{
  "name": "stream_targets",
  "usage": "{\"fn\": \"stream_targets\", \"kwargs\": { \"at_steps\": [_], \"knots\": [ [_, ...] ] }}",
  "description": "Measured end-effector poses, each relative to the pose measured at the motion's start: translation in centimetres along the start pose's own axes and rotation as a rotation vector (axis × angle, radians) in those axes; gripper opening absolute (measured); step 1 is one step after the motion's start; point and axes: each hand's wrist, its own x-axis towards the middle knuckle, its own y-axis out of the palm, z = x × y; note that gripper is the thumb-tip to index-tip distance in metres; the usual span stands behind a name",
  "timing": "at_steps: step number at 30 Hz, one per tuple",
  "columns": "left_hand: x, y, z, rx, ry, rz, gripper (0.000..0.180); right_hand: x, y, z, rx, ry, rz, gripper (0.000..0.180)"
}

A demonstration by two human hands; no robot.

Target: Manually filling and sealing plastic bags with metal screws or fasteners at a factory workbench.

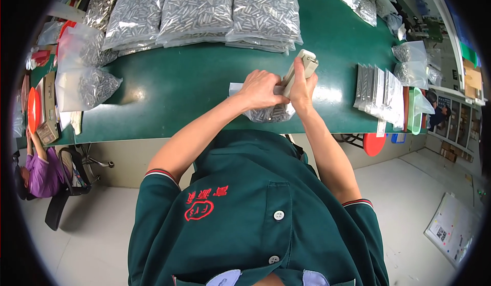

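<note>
Working at a glossy dark green tabletop (169, 99), a person in a dark green short-sleeved shirt (230, 240) has both hands together over a clear plastic bag filled with small silvery metal pins (271, 115). That bag lies near the tabletop's front edge, directly ahead of the person. The left hand (263, 88) has its grip closed on the bag's upper part, fingers bent over the plastic. The right hand (303, 89) is clenched around a long, off-white handheld tool (308, 56), which slants up and away. The tool's lower end is hidden behind the fingers, so whether it touches the plastic cannot be told. Judging by the pose, the bag is filled and its closing seems to be in hand; whether any part is fastened does not show. Along the far side lie plump clear bags of similar pins (197, 12), piled in layers, probably finished ones. To the left, a frosted plastic bag with pins in its bottom (97, 89) has a loose upper part and may need closing; how many others do is unclear. To the right are a row of flat silvery packets (378, 94) and a pale green plastic basket (413, 117).
</note>
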Motion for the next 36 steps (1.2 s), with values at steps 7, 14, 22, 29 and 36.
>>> {"fn": "stream_targets", "kwargs": {
  "at_steps": [7,14,22,29,36],
  "knots": [
    [-1.7,-3.6,2.0,-0.113,-0.018,0.085,0.024,-0.4,-0.3,0.7,0.001,0.025,0.007,0.033],
    [-2.9,-4.1,2.1,-0.115,-0.109,0.055,0.017,-1.0,0.4,2.1,-0.015,0.106,0.072,0.036],
    [-3.8,-4.3,2.0,-0.142,-0.098,-0.035,0.028,-2.6,3.7,2.4,-0.043,0.064,0.169,0.038],
    [-4.6,-4.3,3.2,-0.286,-0.088,-0.081,0.046,-3.1,4.7,2.4,-0.014,0.065,0.212,0.038],
    [-5.3,-4.1,2.8,-0.258,-0.127,-0.205,0.035,-3.2,5.5,2.2,-0.008,0.060,0.175,0.035]
  ]
}}
